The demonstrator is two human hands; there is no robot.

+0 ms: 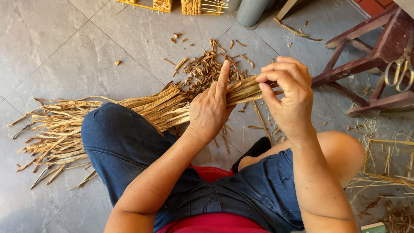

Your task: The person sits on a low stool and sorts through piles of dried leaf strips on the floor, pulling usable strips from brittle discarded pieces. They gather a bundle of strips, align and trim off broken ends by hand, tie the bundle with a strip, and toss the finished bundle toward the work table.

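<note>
Both hands grasp one bundle of dried straw (142,108): the left hand (211,108) wraps its fingers (223,80) around the middle, and the right hand (288,97) pinches the right end. The bundle lies across a knee in blue jeans (125,142), fanning left over the grey tiled floor (64,47). Loose scraps (202,64) lie just beyond. Scissors (400,71) hang on a wooden stool (371,60) at far right.

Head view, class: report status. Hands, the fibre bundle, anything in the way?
Left hand wrapped round dried fibre bundle. Right hand pinching bundle's end. Offcuts on tiled floor beyond; wooden stool to the right, clear.
</note>
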